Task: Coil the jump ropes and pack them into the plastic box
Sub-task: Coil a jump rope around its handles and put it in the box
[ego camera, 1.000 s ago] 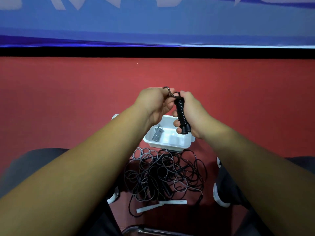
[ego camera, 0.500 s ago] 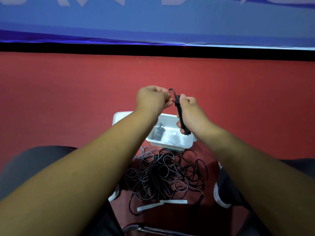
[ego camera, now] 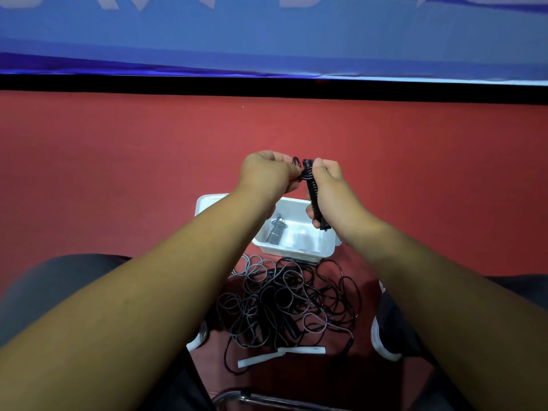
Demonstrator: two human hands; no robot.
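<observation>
Jump ropes (ego camera: 284, 304) lie in a loose black and grey tangle on the red floor (ego camera: 118, 173) at 6 o'clock of the view, between the left shoe (ego camera: 198, 336) and the right shoe (ego camera: 384, 333), both partly covered by the forearms. Two white handles (ego camera: 281, 353) lie end to end at the tangle's near edge. Nearer yet, a curved metal tube (ego camera: 267, 399) is cut off by the bottom edge.

Just beyond the tangle, at its 12 o'clock, stands the white plastic box (ego camera: 292, 253). A grey coil (ego camera: 275, 231) of rope lies inside, toward the 9 o'clock side, and the left forearm hides much of the box there.

Above the box the right hand (ego camera: 333, 188) is curled round a black rope bundle (ego camera: 312, 192), held nearly upright, with the thumb pressed at its top end. The left hand (ego camera: 267, 173), at the bundle's 9 o'clock, pinches a small loop of black cord at that top end; its fingertips are hidden.

Farthest, at 12 o'clock, a black strip (ego camera: 267, 84) and a blue banner (ego camera: 267, 40) run across. The banner's white lettering is cut off and cannot be read.
</observation>
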